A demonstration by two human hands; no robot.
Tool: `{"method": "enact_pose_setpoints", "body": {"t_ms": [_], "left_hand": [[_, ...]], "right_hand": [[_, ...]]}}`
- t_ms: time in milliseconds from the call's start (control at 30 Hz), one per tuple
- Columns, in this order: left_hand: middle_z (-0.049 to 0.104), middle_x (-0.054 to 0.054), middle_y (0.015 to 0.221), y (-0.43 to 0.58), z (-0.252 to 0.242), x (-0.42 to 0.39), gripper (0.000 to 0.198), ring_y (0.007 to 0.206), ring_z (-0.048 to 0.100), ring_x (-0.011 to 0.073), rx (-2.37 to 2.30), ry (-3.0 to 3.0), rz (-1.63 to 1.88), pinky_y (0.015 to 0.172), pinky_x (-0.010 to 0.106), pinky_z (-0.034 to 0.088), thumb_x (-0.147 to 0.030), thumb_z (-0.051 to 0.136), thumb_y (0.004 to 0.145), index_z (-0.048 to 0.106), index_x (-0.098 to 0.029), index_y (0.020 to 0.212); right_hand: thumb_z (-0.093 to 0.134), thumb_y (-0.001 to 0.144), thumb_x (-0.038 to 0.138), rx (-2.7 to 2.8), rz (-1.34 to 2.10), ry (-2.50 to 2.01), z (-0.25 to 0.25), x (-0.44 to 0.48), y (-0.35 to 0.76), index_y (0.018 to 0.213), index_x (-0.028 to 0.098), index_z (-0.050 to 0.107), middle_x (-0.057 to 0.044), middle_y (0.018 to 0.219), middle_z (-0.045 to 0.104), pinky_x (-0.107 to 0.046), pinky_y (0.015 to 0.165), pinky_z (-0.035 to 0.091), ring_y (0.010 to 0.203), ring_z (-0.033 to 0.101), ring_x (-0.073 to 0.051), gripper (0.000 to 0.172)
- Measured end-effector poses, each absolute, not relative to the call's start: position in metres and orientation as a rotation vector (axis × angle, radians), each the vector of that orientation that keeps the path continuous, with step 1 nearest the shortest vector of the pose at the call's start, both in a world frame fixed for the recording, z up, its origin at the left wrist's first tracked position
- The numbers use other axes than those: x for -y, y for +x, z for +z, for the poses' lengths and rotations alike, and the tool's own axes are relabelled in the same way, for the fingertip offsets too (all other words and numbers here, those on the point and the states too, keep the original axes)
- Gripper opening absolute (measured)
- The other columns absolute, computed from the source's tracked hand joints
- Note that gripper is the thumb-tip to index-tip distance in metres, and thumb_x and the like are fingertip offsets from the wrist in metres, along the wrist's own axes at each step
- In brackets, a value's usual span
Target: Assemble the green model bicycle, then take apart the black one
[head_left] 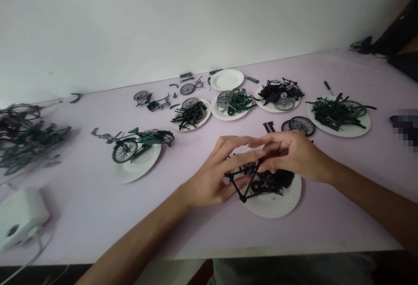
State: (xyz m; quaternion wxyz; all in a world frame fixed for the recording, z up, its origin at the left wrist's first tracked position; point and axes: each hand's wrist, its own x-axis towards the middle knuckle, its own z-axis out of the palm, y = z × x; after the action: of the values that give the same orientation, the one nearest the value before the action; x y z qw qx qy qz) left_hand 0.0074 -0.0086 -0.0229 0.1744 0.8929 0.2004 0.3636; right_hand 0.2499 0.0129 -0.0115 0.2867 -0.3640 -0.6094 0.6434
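Between my two hands is a small black model bicycle frame [242, 197], tilted above a white paper plate [274, 210]. My left hand [220, 169] is closed around its left side, with fingers reaching over the top and below. The fingers of my right hand [287, 152] pinch the frame's upper part; the exact spot is hidden behind them. More black model parts [284, 178] lie on the plate beneath. Just behind my right hand, loose model wheels [302, 126] rest on the table.
Paper plates with black parts [191, 115], green parts [237, 102] and dark green parts [339, 113] stand along the back. A green model bicycle [143, 139] lies across a plate at left. Piled model bicycles [29, 139] and a white box with a cable [22, 217] are far left.
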Motion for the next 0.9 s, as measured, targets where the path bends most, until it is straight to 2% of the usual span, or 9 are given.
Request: {"method": "enact_pose_setpoints", "body": {"t_ms": [133,333,500,667,767,900], "left_hand": [[0.063,0.015,0.133,0.009,-0.024,0.009,0.041,0.122,0.054,0.0235,-0.581,2.534,1.06,0.107,0.039,0.046,-0.022,0.063,0.101,0.055,-0.014,0.141],[0.065,0.014,0.129,0.007,-0.024,0.006,0.046,0.112,0.058,0.0227,-0.672,2.544,1.1,0.099,0.041,0.05,-0.011,0.064,0.096,0.056,-0.017,0.141],[0.066,0.01,0.111,0.012,-0.022,0.01,0.033,0.1,0.064,0.0196,-0.714,2.494,1.169,0.088,0.035,0.055,-0.02,0.069,0.097,0.061,-0.018,0.128],[0.063,0.011,0.109,0.015,-0.025,0.016,0.035,0.1,0.065,0.018,-0.785,2.435,1.231,0.086,0.03,0.059,-0.016,0.072,0.094,0.06,-0.015,0.127],[0.063,0.01,0.105,0.015,-0.026,0.016,0.034,0.096,0.065,0.0176,-0.851,2.472,1.225,0.083,0.029,0.06,-0.02,0.073,0.094,0.06,-0.015,0.125],[0.064,0.01,0.101,0.014,-0.025,0.015,0.029,0.092,0.065,0.0178,-0.825,2.531,1.247,0.078,0.03,0.06,-0.027,0.072,0.096,0.06,-0.014,0.12]], "right_hand": [[0.091,0.07,0.024,1.557,1.722,-1.04,-0.009,-0.011,0.245,0.096,0.018,0.073,0.001,0.075,0.077,-0.021,0.06,0.055,0.062,0.067,-0.01,0.032],[0.083,0.078,0.028,1.664,1.567,-1.042,-0.013,-0.008,0.24,0.114,0.019,0.073,-0.004,0.097,0.079,-0.027,0.079,0.06,0.087,0.075,-0.017,0.038],[0.071,0.085,0.019,1.903,1.238,-1.022,-0.013,0.003,0.234,0.102,0.02,0.077,-0.002,0.091,0.077,-0.026,0.073,0.058,0.082,0.071,-0.015,0.019],[0.065,0.086,0.009,2.025,0.873,-0.81,-0.016,0.007,0.231,0.096,0.015,0.073,-0.005,0.091,0.074,-0.023,0.074,0.056,0.081,0.069,-0.013,0.014],[0.065,0.088,0.007,2.083,0.651,-0.716,-0.021,0.005,0.232,0.097,0.011,0.07,-0.008,0.09,0.072,-0.024,0.074,0.055,0.082,0.068,-0.014,0.012],[0.07,0.086,0.007,2.126,0.518,-0.668,-0.025,0.006,0.23,0.099,0.009,0.069,-0.008,0.087,0.072,-0.025,0.073,0.054,0.08,0.067,-0.015,0.013]]}}
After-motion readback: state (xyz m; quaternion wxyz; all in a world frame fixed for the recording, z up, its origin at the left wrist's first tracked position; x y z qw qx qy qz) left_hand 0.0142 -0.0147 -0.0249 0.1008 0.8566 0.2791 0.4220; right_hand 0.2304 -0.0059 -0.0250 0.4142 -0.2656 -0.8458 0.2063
